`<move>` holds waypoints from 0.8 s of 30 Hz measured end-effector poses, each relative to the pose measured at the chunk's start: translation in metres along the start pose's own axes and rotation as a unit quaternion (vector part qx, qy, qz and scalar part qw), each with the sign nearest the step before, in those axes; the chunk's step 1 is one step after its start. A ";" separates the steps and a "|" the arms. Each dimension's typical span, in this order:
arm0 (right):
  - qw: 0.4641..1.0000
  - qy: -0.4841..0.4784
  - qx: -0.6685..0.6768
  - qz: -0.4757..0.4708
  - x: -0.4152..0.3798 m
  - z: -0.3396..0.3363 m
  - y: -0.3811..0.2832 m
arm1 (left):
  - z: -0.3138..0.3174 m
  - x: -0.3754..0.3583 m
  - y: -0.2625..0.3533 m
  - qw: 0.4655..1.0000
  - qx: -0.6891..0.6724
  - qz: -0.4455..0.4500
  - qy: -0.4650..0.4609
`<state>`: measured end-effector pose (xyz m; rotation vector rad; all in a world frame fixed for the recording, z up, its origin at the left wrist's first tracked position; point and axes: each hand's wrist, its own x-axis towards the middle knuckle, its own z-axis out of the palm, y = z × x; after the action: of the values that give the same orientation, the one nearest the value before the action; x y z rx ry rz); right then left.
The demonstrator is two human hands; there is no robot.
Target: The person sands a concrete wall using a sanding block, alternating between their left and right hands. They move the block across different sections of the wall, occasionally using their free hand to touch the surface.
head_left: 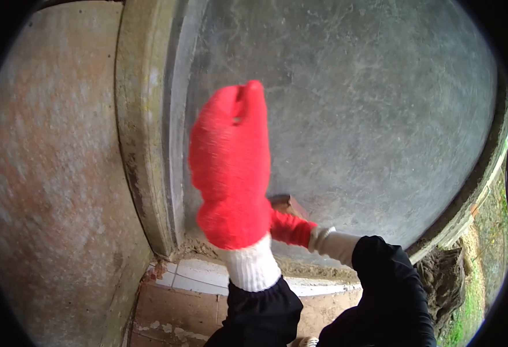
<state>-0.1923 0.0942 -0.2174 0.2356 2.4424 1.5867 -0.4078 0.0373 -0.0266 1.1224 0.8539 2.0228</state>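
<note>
My left hand (231, 156), in a red glove with a white knitted cuff, is raised in the middle of the head view over a grey plastered surface (369, 115). Its thumb and fingers point away from me with a small gap between them, slightly blurred, and nothing shows in them. Lower down, my right hand (291, 228) wears a matching red glove. Its fingers are hidden behind my left wrist. Just beyond it a small brown block (288, 204) rests against the grey surface; whether the right hand grips it cannot be made out.
A concrete post (141, 115) and a mottled brownish wall (52, 162) stand on the left. Crumbly mortar and white tiles (199, 276) run along the near edge, above brown floor tiles (173, 309). Grass (468, 312) and a rough dark stump-like lump (442, 280) lie at the lower right.
</note>
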 end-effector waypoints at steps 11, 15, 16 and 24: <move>0.851 0.163 -0.103 0.488 -0.010 -0.128 0.211 | 0.047 -0.016 -0.022 0.978 0.014 0.207 0.006; 0.756 0.018 0.405 0.514 -0.029 -0.029 0.057 | 0.039 -0.009 -0.015 0.978 0.023 0.198 0.068; 0.945 -0.088 0.150 0.277 -0.037 -0.027 0.017 | 0.038 -0.012 -0.008 0.978 0.032 0.194 0.068; 0.897 0.060 0.104 0.424 0.007 -0.103 0.134 | 0.080 -0.041 -0.006 0.974 0.026 0.210 -0.080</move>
<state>-0.2246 0.0601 -0.0551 1.4477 2.7761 1.6111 -0.3194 0.0253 -0.0164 1.5793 0.6265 2.2117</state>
